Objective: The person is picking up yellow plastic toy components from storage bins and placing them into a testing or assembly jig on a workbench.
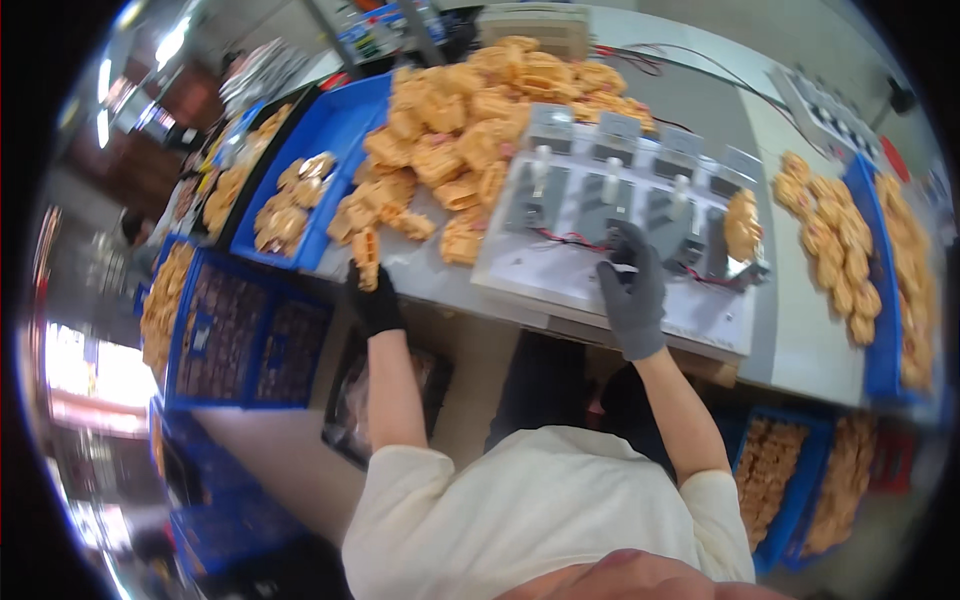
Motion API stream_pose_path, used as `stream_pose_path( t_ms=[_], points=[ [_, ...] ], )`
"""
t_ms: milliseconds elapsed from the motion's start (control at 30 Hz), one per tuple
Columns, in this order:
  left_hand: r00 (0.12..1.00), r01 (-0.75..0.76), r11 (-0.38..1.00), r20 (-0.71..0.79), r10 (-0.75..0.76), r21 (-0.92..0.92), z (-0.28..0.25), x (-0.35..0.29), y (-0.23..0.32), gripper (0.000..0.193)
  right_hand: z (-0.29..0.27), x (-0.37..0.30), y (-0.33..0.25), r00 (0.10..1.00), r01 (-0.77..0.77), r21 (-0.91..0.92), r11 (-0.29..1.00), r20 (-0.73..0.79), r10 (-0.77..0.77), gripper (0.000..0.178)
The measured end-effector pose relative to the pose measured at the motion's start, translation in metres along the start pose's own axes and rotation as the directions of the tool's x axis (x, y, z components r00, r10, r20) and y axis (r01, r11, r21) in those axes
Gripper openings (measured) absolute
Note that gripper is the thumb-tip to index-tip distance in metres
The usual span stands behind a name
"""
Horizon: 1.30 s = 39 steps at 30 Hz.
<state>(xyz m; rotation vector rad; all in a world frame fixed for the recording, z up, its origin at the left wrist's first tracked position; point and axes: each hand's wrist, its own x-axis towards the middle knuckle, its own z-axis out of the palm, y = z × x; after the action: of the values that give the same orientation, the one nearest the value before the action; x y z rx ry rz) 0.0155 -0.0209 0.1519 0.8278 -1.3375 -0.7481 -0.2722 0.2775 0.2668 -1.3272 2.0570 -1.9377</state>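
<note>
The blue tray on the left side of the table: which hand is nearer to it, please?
Left. The left hand holds an orange piece just right of the blue tray, toward the person; the right hand is farther right, over the white board.

The left hand (377,303), in a black glove, grips an orange part (366,250) at the near edge of the desk (810,345). The right hand (634,305), gloved in grey, has its fingers curled over a white fixture (545,272); whether they hold anything is unclear. The fixture bears four grey stations with white levers (612,188), and another part (741,226) stands upright at the rightmost. A heap of parts (455,125) lies between the fixture and a blue tray (352,118). More parts (828,240) lie beside a blue bin (874,300) at right.
</note>
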Motion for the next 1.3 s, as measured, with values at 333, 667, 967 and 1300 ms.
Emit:
stream_pose_path(
  t_ms=[333,667,967,1300],
  points=[
    [0.977,0.03,0.982,-0.203,-0.069,-0.188,0.071,-0.016,0.102,0.024,-0.005,-0.004,0.01,0.971,-0.231,0.293,0.928,0.136,0.199,0.061],
    [0.79,0.189,0.925,0.61,0.057,-0.33,0.249,-0.034,0.196,0.025,-0.014,-0.003,0.016,0.953,-0.283,0.453,0.845,0.228,0.197,0.044],
    [0.627,-0.521,0.827,0.563,0.538,-0.211,0.284,-0.065,0.205,0.027,-0.014,-0.004,0.021,0.949,-0.293,0.432,0.853,0.241,0.204,0.047],
    [0.313,-0.503,0.862,0.915,0.254,-0.067,0.274,-0.07,0.194,0.036,-0.017,-0.003,0.018,0.944,-0.307,0.438,0.845,0.256,0.21,0.047]
  ],
)
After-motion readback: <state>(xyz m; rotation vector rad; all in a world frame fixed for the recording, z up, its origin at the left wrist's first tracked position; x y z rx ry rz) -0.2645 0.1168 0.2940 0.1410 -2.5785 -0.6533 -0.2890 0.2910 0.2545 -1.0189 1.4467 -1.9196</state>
